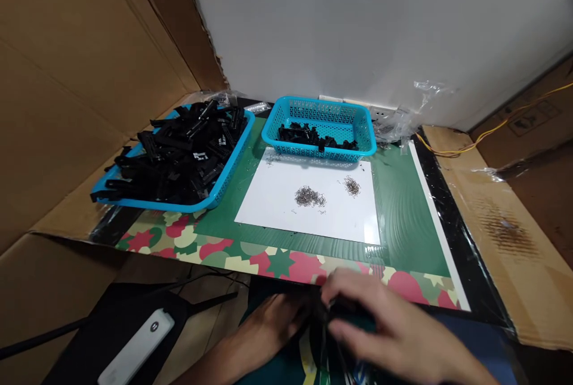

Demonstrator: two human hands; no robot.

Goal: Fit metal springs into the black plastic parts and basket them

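Wall (358,33) behind, pale, with cardboard (67,74) flanking both sides; likely put up as a screen round the workplace. Bench (407,206) next: green top, patterned strip along the near edge.

Large basket (235,164), blue, at the bench's left, heaped past its rim with long black parts (179,146). Probably set there as bulk stock, within the left arm's reach.

White sheet (268,206) lies mid-bench, in front of the person. Pale ground likely chosen so tiny metal shows up.

Small basket (320,111), also blue, just behind the sheet, its near side over the sheet's far edge. Small black pieces (308,134) inside; apparently kept apart from the long ones by size.

Left hand (273,325) and right hand (380,325) meet below the bench's near edge, over the lap, perhaps for a close look and steadier wrists. Left fingers appear closed round a dark piece; right thumb and forefinger curve in at its other side. Blur and shadow there: cannot tell whether the right pinches it.

Main pile (308,196) of bits of bent metal, mid-sheet; side pile (352,186) to its right. Both beyond the hands, well apart from them.

Dark piece (317,307) sits between the hands, at the fingertips, largely covered.
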